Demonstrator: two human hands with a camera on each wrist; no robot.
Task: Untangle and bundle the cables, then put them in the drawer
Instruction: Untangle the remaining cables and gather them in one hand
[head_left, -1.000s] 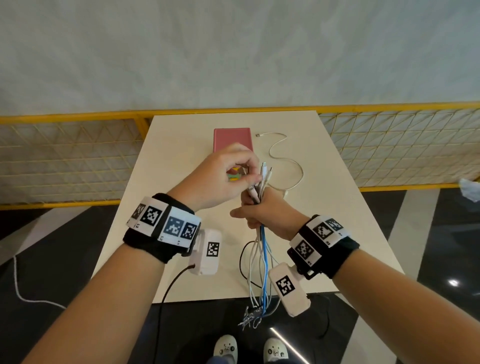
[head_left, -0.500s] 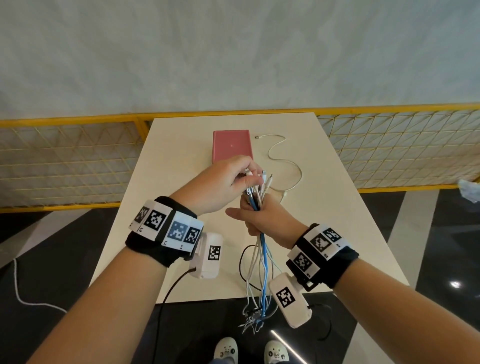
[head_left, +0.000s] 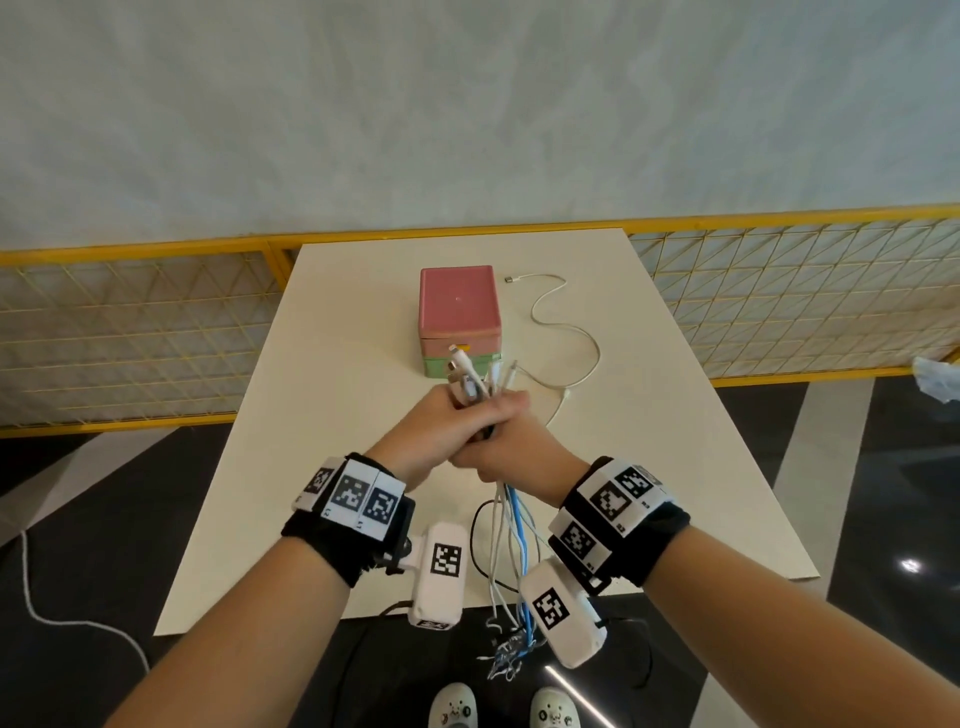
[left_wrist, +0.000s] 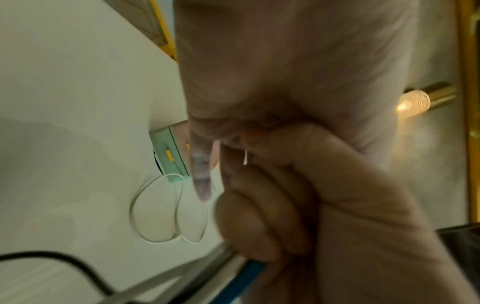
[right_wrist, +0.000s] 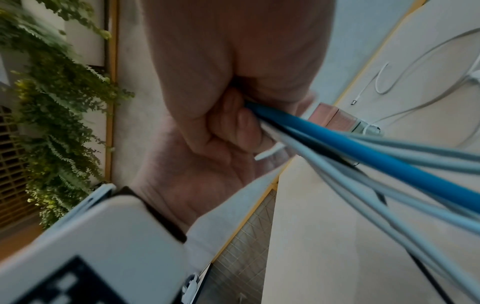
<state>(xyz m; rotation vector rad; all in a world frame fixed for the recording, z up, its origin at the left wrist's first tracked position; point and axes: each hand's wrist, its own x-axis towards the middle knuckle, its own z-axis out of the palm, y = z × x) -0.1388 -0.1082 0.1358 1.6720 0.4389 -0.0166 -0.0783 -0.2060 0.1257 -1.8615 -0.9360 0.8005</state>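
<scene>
A bundle of several white cables and one blue cable (head_left: 511, 540) stands upright over the table's near half. Its plugs (head_left: 467, 379) stick up above my fists and its tails hang past the table edge. My left hand (head_left: 434, 423) grips the bundle just under the plugs. My right hand (head_left: 511, 436) grips it right beside and slightly below, touching the left hand. In the right wrist view my right hand's fingers (right_wrist: 239, 121) curl round the blue cable (right_wrist: 389, 164). The pink drawer box (head_left: 460, 312) sits behind the hands, its drawers closed.
A loose white cable (head_left: 569, 332) snakes on the beige table (head_left: 337, 389) right of the box. A black cable (head_left: 475, 535) loops near the front edge. A yellow mesh fence (head_left: 130, 338) runs behind the table. Another white cord (head_left: 47, 613) lies on the dark floor at left.
My left hand has dropped from fingering the plug ends to gripping the bundle beside my right hand. Both hands have sunk lower, uncovering the drawer box.
</scene>
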